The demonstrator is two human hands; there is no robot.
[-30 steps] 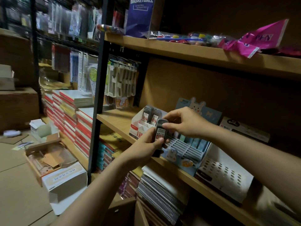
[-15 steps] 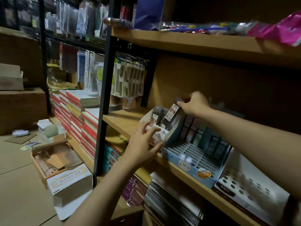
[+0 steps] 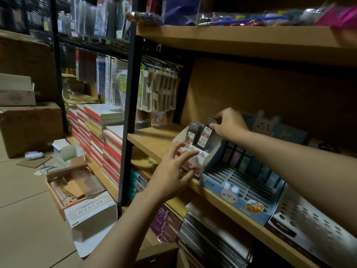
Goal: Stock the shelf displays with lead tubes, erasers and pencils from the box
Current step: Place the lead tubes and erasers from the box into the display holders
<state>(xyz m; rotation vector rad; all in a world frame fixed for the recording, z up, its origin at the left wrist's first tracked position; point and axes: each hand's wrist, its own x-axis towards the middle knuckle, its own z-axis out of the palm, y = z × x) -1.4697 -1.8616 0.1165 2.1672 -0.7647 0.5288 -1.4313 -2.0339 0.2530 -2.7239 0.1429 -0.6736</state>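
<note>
A white and red lead-tube display point(image 3: 202, 158) stands on the wooden shelf point(image 3: 154, 140). My right hand point(image 3: 229, 123) pinches the top of a dark lead tube point(image 3: 205, 136) that stands in a back slot of the display. Another lead tube point(image 3: 191, 133) stands just left of it. My left hand point(image 3: 173, 171) has spread fingers and touches the display's front edge, holding nothing. To the right sits a blue bunny-print display point(image 3: 241, 192) with several slotted rows, and beyond it a white display with round holes point(image 3: 316, 219).
An open cardboard box point(image 3: 71, 187) and a white carton point(image 3: 90, 211) lie on the floor at lower left. Red-edged stacks of notebooks point(image 3: 100, 136) fill the low shelf. A black upright post point(image 3: 129, 113) stands left of the shelf. Spiral notebooks point(image 3: 212, 238) lie below.
My right hand has carried the lead tube from in front of the shelf to the display's back slot. My left hand let go of it and now touches the display front.
</note>
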